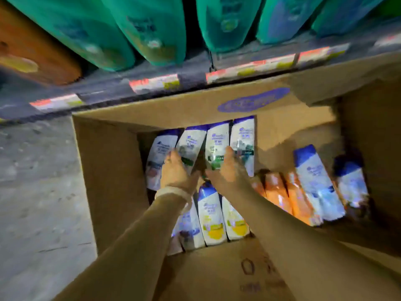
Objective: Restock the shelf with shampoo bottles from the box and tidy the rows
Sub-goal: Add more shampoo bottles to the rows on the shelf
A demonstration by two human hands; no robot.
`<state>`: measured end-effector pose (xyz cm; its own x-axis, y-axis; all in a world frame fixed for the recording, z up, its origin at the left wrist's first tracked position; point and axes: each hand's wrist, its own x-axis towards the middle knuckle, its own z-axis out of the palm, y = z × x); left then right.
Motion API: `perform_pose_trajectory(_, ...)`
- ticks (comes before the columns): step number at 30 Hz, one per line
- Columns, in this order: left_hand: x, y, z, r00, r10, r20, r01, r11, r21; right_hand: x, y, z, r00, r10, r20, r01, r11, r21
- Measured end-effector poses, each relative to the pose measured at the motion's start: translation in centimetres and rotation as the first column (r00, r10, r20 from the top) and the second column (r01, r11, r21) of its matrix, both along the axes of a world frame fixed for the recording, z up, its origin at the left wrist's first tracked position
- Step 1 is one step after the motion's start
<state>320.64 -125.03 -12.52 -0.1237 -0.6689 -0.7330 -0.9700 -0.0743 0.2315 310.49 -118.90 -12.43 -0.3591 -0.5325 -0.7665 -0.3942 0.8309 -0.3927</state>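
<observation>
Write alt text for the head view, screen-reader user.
Both hands reach into an open cardboard box on the floor: the left hand and right hand lie on a row of four white shampoo bottles. More white bottles and orange bottles lie in the box; green bottles stand on the shelf above. The image is blurred.
</observation>
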Motion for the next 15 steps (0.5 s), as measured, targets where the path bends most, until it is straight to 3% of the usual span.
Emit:
perform_pose_trajectory(2,-0.8,0.0,-1.8,1.000,-0.014,0.019,0.016,0.997,-0.080,1.0,-1.1,-2.5,0.989,0.029,-0.147,-0.021,0.998,0.054)
perform_pose_trajectory(6,-1.9,0.1,-3.4,0.984,-0.048,0.172,0.075,0.985,-0.154,2.0,-2.6,-5.3,0.940,-0.116,-0.322,0.145,0.987,0.067)
perform_pose_trajectory(9,-2.1,0.2,-3.8,0.991,0.007,0.132,0.016,0.985,-0.169,0.6,-2.8,-5.1,0.953,-0.140,-0.267,0.162,0.985,0.062)
perform_pose_trajectory(12,-1.7,0.6,-2.3,0.980,0.197,0.004,-0.197,0.980,-0.025,-1.4,-2.2,-3.0,0.978,-0.176,-0.116,0.183,0.982,0.056)
perform_pose_trajectory(15,-0.8,1.4,2.3,0.929,0.359,-0.087,-0.361,0.932,-0.009,-2.3,0.1,0.6,0.933,-0.358,-0.033,0.359,0.930,0.074)
